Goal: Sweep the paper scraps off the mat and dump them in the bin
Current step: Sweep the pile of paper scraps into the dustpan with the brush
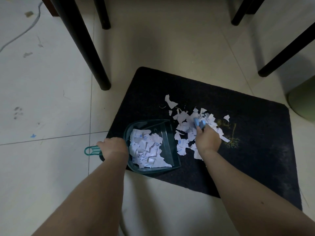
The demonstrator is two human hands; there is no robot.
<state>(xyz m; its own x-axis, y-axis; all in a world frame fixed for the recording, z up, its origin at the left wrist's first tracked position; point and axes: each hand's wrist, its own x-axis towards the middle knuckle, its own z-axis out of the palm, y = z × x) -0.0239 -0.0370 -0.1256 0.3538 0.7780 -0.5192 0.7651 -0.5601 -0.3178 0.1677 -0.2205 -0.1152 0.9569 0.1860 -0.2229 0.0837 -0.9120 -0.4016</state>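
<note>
A dark mat [247,150] lies on the tiled floor. On its left part sits a teal dustpan [167,133], holding a heap of white paper scraps [146,150]. My left hand [113,147] grips the dustpan's handle [91,150]. More loose scraps [185,123] are spread on the mat to the right of the pan's mouth. My right hand [207,142] grips a small blue brush [199,123], whose head rests among those scraps. A pale green bin [303,101] stands at the right edge, partly cut off.
Black furniture legs stand beyond the mat: one [88,53] at the left, another [102,14] behind it, two [286,50] at the right. A grey cable [25,31] runs over the stained tiles at far left. A single scrap [226,118] lies apart near yellow plant debris [230,135].
</note>
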